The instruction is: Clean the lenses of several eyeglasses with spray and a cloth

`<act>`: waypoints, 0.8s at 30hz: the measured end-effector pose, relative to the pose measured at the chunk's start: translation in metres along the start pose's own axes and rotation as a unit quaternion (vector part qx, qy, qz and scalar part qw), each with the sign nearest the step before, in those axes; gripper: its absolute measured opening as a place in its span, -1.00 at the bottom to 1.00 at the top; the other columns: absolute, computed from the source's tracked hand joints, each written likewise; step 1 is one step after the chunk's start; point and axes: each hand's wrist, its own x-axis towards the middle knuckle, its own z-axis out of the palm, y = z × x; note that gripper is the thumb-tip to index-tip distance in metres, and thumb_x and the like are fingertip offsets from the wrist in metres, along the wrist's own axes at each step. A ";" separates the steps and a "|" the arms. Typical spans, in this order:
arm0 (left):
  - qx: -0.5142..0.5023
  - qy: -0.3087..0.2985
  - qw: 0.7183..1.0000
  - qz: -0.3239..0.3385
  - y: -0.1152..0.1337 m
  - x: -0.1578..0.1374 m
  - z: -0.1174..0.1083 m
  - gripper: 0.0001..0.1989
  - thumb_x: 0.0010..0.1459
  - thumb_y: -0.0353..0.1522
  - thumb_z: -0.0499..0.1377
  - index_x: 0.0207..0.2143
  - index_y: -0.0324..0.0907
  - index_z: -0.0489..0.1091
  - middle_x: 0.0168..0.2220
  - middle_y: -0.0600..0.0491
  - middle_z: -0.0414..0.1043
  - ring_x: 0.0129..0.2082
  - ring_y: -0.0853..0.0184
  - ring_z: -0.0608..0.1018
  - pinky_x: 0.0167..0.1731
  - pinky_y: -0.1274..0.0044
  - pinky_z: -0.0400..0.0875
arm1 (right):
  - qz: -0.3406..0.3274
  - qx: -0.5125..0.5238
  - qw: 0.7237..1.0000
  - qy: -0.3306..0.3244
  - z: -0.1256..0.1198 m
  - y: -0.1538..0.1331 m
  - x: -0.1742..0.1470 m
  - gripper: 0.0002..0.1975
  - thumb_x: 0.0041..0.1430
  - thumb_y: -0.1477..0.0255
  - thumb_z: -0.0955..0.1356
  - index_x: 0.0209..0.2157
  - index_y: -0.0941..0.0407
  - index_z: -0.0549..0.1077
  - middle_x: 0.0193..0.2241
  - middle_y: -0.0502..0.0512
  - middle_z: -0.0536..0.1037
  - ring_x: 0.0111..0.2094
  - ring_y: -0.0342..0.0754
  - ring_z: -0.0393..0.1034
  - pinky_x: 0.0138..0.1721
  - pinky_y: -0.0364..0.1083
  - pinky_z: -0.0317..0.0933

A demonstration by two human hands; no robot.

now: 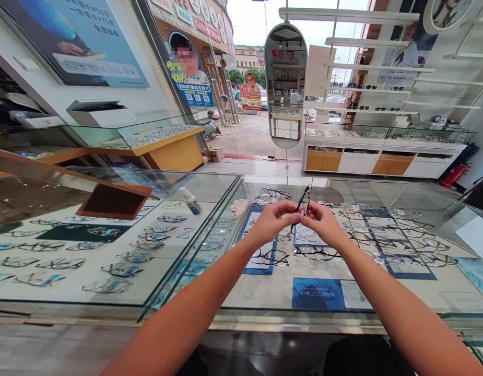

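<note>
Dark-framed specs [303,198] up over the glass counter [260,316], btwn my two hands; L hand [275,218] & R hand [323,220] both pinched closed on them, fingertips v. close together; rows of display frames [318,253] below; pale cloth [240,208] to L, white bottle [191,202] further L; oval mirror [286,89] beyond.

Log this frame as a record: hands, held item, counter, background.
left hand: gripping dark-framed glasses
right hand: gripping the same pair
held pose: raised above a glass display case
case contents: rows of eyeglasses
left of hands: cloth, white bottle
background: oval mirror, white shelves
</note>
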 end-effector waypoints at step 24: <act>-0.038 -0.011 0.999 -0.006 -0.005 0.000 -0.003 -0.51 -0.07 -0.03 0.54 -0.27 -0.19 0.57 -0.23 -0.02 0.64 -0.27 0.27 0.62 -0.12 0.36 0.56 | 0.031 0.135 0.989 -0.048 0.002 0.003 0.004 -0.68 -0.12 0.28 0.52 -0.29 0.05 0.47 -0.35 -0.03 0.52 -0.27 -0.04 0.42 -0.18 -0.02 0.25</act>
